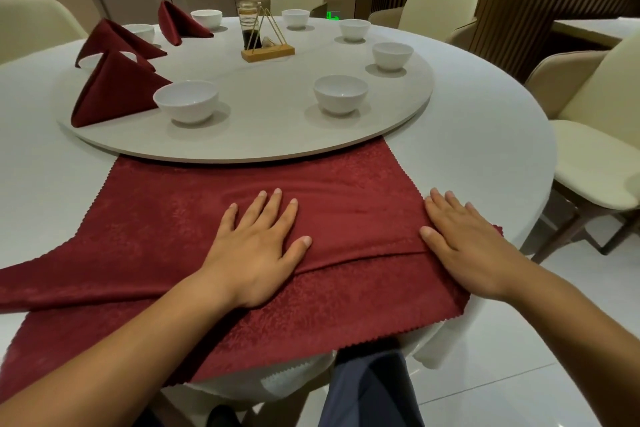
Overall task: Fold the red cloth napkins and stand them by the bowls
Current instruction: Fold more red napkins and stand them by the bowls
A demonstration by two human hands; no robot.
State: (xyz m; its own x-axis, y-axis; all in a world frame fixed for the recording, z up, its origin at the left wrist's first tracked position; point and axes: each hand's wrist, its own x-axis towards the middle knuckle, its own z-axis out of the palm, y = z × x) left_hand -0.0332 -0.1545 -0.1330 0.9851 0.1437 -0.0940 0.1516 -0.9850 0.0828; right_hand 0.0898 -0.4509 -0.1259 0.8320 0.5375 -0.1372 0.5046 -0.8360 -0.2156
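Pressing down with both palms, fingers straight and spread, nothing pinched or gripped. The left hand (256,250) lies flat on the middle of the red napkin (346,184). The right hand (467,246) lies flat at the cloth's right edge, thumb on a folded seam that runs across between the two hands.

Red napkin is spread at the near edge of the table (485,149):
- far edge disappears at the rim of the turntable (270,128)
- near zigzag edge hangs over the table's near edge
- left corner trails out toward the table's left edge, partly doubled over

Turntable, left side: three folded napkins stand as peaked shapes.
- nearest one (114,87) is just beside the near-left bowl (187,100); can't tell if they touch
- second one (110,38) is behind it, with a bowl rim showing on either side
- third one (176,22) is at the far left, beside a far bowl (206,18)

More white bowls ring the rim: near-right bowl (340,94), right bowl (392,55), and two further back. The condiment stand (267,51), wood base with a wire frame and a dark bottle, sits past the turntable's centre. Cream chairs (588,156) stand around the table's far and right sides.
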